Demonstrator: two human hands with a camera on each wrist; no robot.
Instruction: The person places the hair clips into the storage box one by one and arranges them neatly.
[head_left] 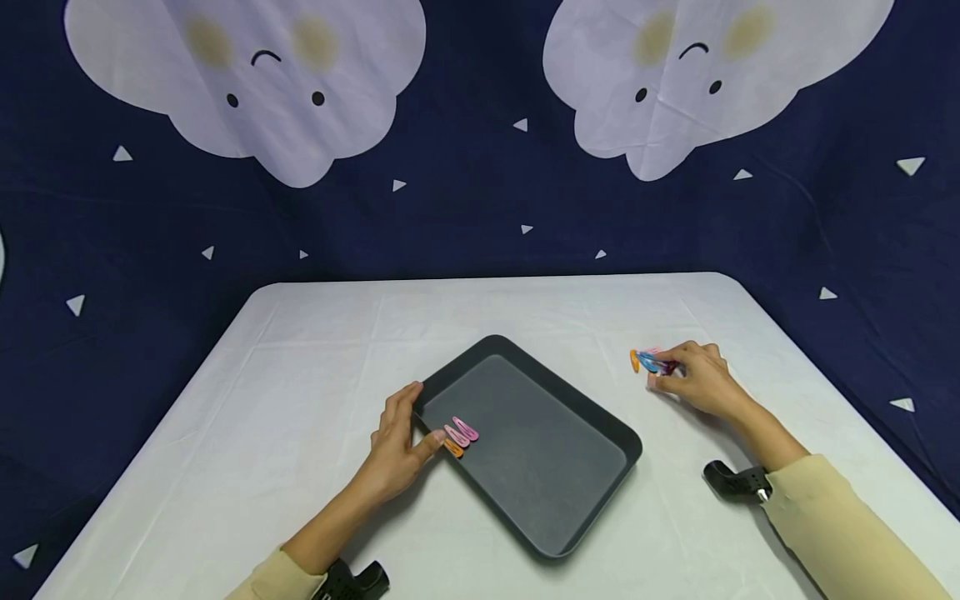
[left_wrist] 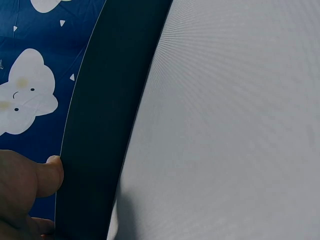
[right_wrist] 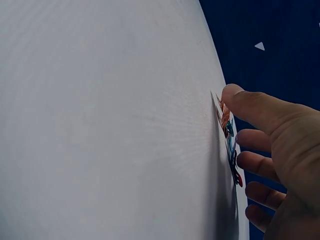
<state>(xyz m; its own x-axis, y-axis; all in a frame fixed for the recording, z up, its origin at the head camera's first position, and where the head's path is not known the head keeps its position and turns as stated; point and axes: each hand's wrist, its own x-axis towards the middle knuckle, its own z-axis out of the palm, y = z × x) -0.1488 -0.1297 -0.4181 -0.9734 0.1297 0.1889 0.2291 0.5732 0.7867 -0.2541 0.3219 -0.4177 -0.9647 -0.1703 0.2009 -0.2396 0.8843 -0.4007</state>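
My left hand (head_left: 397, 450) grips the left side of a dark grey baking tray (head_left: 570, 387), its thumb at the rim and the other fingers along the outside. The thumb (left_wrist: 54, 176) shows at the tray's edge (left_wrist: 100, 120) in the left wrist view. Inside the tray, beside that thumb, lie two pink hair clips (head_left: 462, 432) and an orange hair clip (head_left: 453, 448). My right hand (head_left: 697, 377) reaches over a small pile of hair clips (head_left: 647, 362), with blue, orange, pink and dark red ones showing. Thumb and forefinger stand apart around the pile, which the hand partly hides.
A white cloth covers the table (head_left: 225, 467), and the tray sits at an angle near its middle. Behind the far edge hangs a dark blue backdrop (head_left: 465, 225) with clouds and small triangles. Black wrist cameras protrude beside both sleeves.
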